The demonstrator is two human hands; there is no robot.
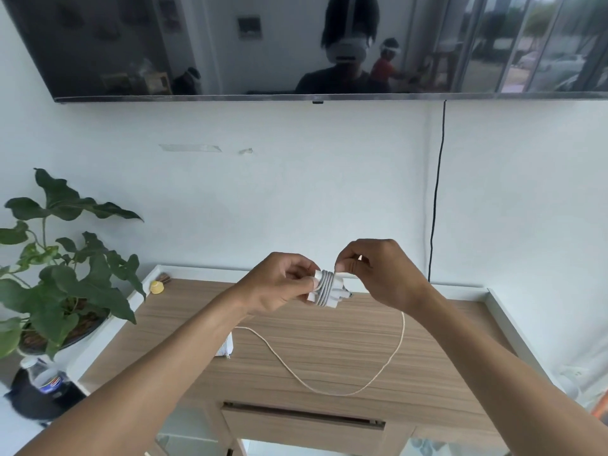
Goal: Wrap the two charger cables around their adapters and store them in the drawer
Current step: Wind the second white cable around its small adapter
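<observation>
As your left hand (283,284) grips the wrapped adapter (336,288), your right hand (378,274) pinches its cable (325,287).
Your left forearm (184,340) half hides the second adapter (227,347).

Both hands are up mid-frame: the left hand (279,284) grips a white adapter (312,296) with the coiled cable (326,286) round it. The right hand (378,274) pinches that cable's end at the adapter's upper right. Below them on the wooden tabletop (444,340), the second adapter (227,348) lies with its cream cable (329,391) sprawled in a big loop. The drawer (302,426) at bottom centre is open a crack. Potted plant (75,274) far left, TV (230,44) across the top.
</observation>
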